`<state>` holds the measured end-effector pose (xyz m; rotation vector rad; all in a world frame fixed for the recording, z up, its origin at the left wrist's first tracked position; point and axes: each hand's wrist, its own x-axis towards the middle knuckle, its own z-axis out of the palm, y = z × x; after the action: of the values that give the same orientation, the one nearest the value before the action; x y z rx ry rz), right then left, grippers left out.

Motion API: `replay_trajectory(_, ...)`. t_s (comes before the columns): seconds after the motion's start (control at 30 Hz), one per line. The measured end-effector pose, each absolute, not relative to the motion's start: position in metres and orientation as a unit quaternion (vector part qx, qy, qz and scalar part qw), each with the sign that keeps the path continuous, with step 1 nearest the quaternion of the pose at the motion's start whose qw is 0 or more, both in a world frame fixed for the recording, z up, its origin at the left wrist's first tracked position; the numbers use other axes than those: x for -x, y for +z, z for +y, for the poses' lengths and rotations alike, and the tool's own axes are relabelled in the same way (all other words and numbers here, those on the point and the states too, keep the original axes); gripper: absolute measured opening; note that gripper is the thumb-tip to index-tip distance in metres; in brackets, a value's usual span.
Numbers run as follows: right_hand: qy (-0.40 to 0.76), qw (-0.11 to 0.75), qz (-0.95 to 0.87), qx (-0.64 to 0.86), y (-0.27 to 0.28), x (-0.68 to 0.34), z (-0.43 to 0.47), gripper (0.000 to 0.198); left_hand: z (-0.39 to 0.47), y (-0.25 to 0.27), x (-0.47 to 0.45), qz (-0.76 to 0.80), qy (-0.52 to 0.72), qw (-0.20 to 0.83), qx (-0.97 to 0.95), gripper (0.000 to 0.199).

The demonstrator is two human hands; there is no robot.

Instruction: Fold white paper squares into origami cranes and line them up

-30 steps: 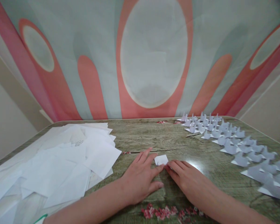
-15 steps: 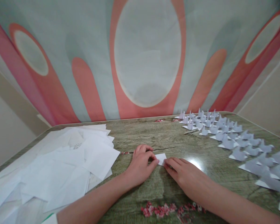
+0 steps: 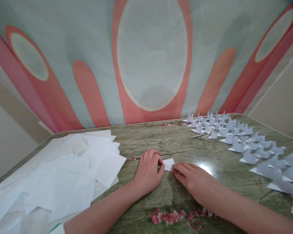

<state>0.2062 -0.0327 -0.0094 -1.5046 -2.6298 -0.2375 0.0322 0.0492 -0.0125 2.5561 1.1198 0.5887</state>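
Note:
A small folded piece of white paper [image 3: 169, 164] lies on the wood-patterned table between my two hands. My left hand [image 3: 149, 170] rests at its left edge, thumb and forefinger closed on that side, the other fingers curled on the table. From the right, my right hand [image 3: 189, 177] pinches the paper's right corner between thumb and fingertips. The fold lines are too small to make out.
To the left spreads a loose heap of white paper sheets [image 3: 63, 175]. Rows of folded white paper birds [image 3: 249, 157] stand along the right side of the table [image 3: 141, 138]. A wall hanging [image 3: 151, 55] rises behind the far edge.
My left thumb has shifted slightly up along the paper's left edge. The right hand and the paper stay almost in place, and the view has tilted a little.

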Motion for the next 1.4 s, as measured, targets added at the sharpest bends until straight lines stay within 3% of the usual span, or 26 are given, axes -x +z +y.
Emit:
replay_trajectory(0.17, -0.078, 0.042, -0.864, 0.496, -0.007, -0.205, -0.033, 0.026, 0.041, 0.0, -0.028, 0.339, 0.2, 0.113, -0.912, 0.022)
replay_trajectory(0.33, -0.081, 0.063, -0.859, 0.501, -0.007, -0.205, -0.032, 0.023, 0.019, 0.013, -0.017, 0.279, 0.108, 0.022, -0.954, 0.034)
replay_trajectory(0.5, -0.081, 0.074, -0.86, 0.498, -0.008, -0.206, -0.033, 0.026, 0.015, 0.011, -0.013, 0.293, 0.059, 0.004, -0.954, 0.049)
replay_trajectory(1.03, -0.071, 0.045, -0.863, 0.498, -0.003, -0.207, -0.033, 0.029, 0.023, 0.02, -0.006, 0.299, 0.04, 0.023, -0.953, 0.044)
replay_trajectory(1.4, -0.073, 0.05, -0.862, 0.499, -0.008, -0.208, -0.033, 0.03, 0.024, 0.013, -0.011, 0.325, 0.044, -0.048, -0.944, 0.046)
